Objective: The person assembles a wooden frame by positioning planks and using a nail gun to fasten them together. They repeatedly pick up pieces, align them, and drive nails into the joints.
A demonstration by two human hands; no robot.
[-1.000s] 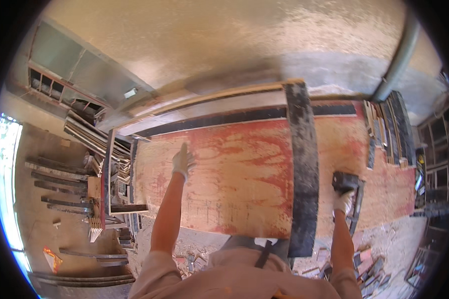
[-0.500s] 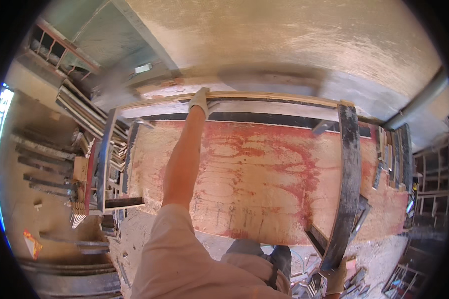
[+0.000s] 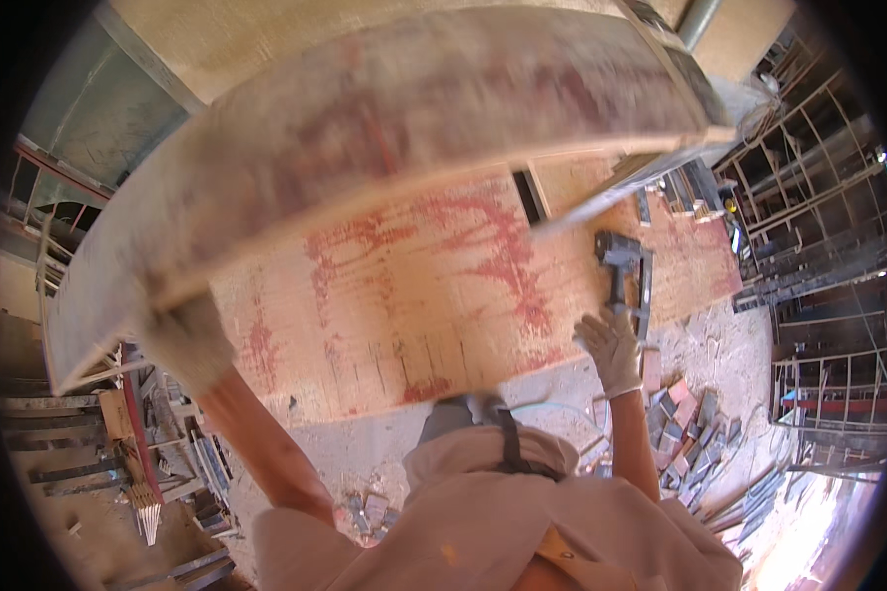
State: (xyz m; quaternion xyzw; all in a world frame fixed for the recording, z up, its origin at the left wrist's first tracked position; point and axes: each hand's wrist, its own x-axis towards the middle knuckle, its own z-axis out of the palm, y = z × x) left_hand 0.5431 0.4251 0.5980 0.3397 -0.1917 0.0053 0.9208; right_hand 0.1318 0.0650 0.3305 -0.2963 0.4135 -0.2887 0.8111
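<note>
A large wooden box frame faced with a stained plywood panel point(image 3: 394, 108) is raised and tilted over the far side of the worktable point(image 3: 414, 345); motion smears its face. My gloved left hand point(image 3: 189, 340), also blurred, grips the panel's near edge toward its left end. On the right, my gloved right hand point(image 3: 611, 350) has its fingers spread and holds nothing I can see. Just beyond those fingers a dark nail gun point(image 3: 617, 258) lies on the tabletop, its handle end close to the fingertips. The raised panel hides the table's far part.
Wood offcuts point(image 3: 695, 433) are heaped on the floor at the right, beside the table. Dark metal racks point(image 3: 828, 246) stand along the right side. Wood strips point(image 3: 69, 433) are stacked at the left. A wall point(image 3: 207, 39) rises behind the panel.
The frame has gone from resting on the table to tilted up, its plywood face now showing. My left hand moved from its far rail to a near edge. My right hand has left the frame.
</note>
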